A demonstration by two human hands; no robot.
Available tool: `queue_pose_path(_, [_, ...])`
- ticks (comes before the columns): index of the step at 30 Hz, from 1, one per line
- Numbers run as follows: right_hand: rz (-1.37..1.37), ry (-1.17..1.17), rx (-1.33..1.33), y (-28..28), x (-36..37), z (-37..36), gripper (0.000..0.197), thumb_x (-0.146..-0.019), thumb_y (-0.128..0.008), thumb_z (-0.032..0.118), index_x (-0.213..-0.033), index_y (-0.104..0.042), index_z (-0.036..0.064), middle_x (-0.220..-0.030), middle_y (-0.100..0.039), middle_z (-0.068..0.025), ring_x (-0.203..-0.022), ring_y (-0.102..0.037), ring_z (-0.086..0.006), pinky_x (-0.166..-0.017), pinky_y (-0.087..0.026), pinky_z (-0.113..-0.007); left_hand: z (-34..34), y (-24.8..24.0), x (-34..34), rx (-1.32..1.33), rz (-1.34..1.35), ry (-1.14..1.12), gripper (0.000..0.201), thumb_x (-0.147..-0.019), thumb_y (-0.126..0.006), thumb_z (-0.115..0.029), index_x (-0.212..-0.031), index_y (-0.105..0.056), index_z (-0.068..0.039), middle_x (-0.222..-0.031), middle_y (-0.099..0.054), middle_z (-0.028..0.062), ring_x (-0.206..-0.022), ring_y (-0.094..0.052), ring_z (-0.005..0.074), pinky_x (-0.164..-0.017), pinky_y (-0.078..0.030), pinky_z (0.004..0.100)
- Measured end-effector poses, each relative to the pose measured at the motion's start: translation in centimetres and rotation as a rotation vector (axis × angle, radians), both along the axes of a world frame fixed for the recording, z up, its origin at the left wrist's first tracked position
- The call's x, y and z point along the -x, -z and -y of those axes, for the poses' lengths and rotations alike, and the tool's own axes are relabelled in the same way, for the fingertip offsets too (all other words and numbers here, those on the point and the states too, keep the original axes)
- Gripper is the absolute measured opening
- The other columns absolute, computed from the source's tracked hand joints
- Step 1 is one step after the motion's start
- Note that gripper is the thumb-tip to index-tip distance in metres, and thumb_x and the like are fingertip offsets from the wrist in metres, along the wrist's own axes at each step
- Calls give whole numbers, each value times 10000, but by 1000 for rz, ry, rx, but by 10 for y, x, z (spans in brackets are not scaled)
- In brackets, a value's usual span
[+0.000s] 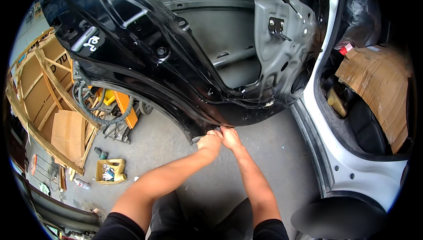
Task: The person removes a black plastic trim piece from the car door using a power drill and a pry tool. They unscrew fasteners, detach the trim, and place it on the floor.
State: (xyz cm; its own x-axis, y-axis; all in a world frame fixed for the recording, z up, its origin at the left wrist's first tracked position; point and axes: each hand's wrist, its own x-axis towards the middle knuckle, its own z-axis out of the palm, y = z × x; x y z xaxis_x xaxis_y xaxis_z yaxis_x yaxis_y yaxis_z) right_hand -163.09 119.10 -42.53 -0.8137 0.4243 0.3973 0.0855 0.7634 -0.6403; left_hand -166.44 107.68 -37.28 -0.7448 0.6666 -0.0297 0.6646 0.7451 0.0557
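A black car door (176,77) with its bare inner metal side exposed fills the upper middle. At its lower edge my left hand (209,142) is closed, the fingers curled against the rim. Right beside it, almost touching, my right hand (229,138) grips the same edge with bent fingers. A small dark bit shows between the two hands; I cannot make out what it is. A dark trim strip (169,116) follows the door's curved edge to the left of my hands. Most of my fingertips are hidden.
To the right stands a white car body (324,121) with its doorway open and cardboard (374,86) inside. At left are a wooden crate frame (44,72), an orange machine (125,110), a cut-open yellow jug (118,165) and a spray can (82,183) on the grey floor.
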Motion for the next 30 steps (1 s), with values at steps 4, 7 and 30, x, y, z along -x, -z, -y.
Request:
queue_pose_path(4, [-13, -13, 12, 3, -1, -4, 297, -867, -581, 293, -895, -593, -3, -918, -623, -237, -902, -582, -426, -762, -463, -474, -9, 16, -2, -54, 3, -30, 370, -910, -476, -187, -1111, -423, 119, -921, -677, 211, -854, -692, 314, -709, -571, 389])
queue_pose_path(7, [-43, -25, 34, -1, -4, 0, 287, -876, -582, 286, -881, -591, -1, -871, -614, -252, -882, -570, -441, -732, -455, -454, -10, 21, -7, -162, 83, -160, 356, -922, -438, -203, -1084, -414, 113, -888, -675, 222, -827, -692, 329, -693, -571, 408])
queue_pose_path(30, [-66, 3, -26, 11, 1, 0, 306, -881, -585, 297, -800, -564, 2, -812, -606, -224, -819, -574, -426, -703, -450, -481, 30, -16, 5, -238, 331, 14, 317, -849, -431, -78, -1101, -463, 112, -1002, -627, 303, -963, -627, 413, -837, -503, 465])
